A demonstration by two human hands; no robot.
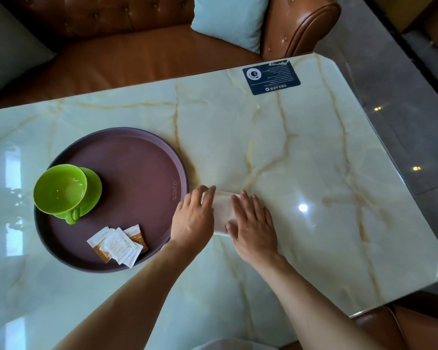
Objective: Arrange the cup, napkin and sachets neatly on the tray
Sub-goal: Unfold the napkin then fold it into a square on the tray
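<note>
Flat hands (195,221) press soft white napkin (222,210) on marble

You're looking down on a glossy marble-patterned table (301,160) with amber veins and clipped corners. A dark blue card (271,77) lies flat near its far edge; its print is too small to read. Behind the table runs a tufted brown leather sofa (127,54) holding a pale blue cushion (232,20). Grey floor tiles (402,102) show at right.

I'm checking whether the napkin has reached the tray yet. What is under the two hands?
A white napkin lies flat on the marble table, beside the tray, not on it. The left hand and right hand press on its sides; only its middle strip shows, its edges are covered.
</note>
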